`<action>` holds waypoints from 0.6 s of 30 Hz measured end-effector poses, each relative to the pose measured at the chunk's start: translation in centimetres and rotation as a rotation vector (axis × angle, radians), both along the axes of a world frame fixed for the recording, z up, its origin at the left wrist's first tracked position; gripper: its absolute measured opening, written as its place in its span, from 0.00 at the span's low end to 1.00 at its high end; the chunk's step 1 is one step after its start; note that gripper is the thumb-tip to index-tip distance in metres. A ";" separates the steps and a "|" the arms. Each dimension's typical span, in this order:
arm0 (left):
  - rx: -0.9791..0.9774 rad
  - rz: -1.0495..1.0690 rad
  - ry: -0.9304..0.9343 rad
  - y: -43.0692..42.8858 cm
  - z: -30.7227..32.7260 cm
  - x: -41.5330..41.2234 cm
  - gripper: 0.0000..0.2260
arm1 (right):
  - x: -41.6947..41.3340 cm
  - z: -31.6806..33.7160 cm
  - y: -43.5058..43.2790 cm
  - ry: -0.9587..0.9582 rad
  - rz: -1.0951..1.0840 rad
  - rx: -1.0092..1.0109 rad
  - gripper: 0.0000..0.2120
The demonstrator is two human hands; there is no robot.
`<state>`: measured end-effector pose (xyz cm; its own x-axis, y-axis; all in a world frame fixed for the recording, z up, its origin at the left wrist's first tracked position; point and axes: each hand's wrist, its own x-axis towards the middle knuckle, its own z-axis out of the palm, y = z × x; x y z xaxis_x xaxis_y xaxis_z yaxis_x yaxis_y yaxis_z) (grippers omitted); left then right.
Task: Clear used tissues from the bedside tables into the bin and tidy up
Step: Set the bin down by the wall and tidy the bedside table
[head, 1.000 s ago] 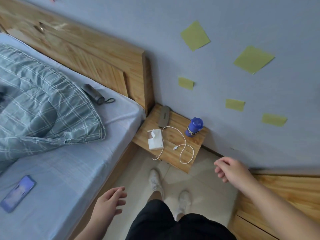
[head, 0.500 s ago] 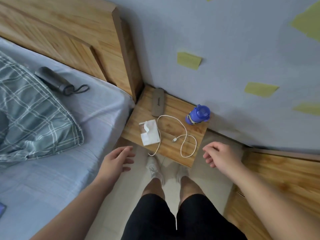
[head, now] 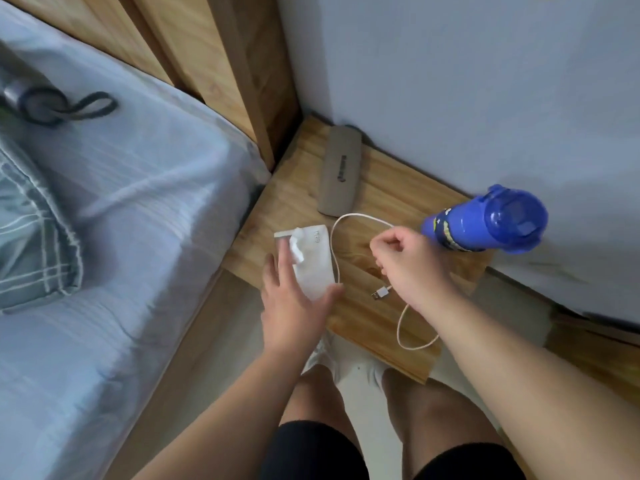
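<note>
Left hand (head: 294,306) lies spread over the pack (head: 317,261) at the table's (head: 384,183) front edge. Right hand (head: 412,265) pinches the cable (head: 360,215) mid-table.

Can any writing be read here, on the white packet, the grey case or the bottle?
Nothing reads clearly enough to quote.
grey case: a dark logo and word on its top, too blurred to read.
white tissue pack: faint grey marks near its far end, too blurred to read.
blue bottle: a patterned band with stars, no legible words.
</note>
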<state>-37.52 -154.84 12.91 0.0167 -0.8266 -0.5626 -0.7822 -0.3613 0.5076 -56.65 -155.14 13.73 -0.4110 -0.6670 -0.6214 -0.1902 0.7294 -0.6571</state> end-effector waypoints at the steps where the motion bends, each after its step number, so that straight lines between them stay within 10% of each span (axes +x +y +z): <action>1: -0.006 -0.023 -0.017 -0.2 -0.7 -0.4 0.54 | 0.4 -0.6 -1.1 0.050 0.005 -0.028 0.07; 13: -0.109 0.006 -0.017 -3.8 -1.9 1.2 0.53 | 3.6 -3.7 -11.8 0.485 0.186 -0.136 0.52; 18: -0.170 -0.060 -0.042 -7.1 -1.4 1.9 0.53 | 4.6 -5.1 -13.7 0.518 0.238 -0.037 0.54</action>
<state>-35.59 -161.93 11.50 -0.0149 -0.9099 -0.4146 -0.8216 -0.2252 0.5236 -52.02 -168.87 8.66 -0.4918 -0.7957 -0.3536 -0.6503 0.6057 -0.4585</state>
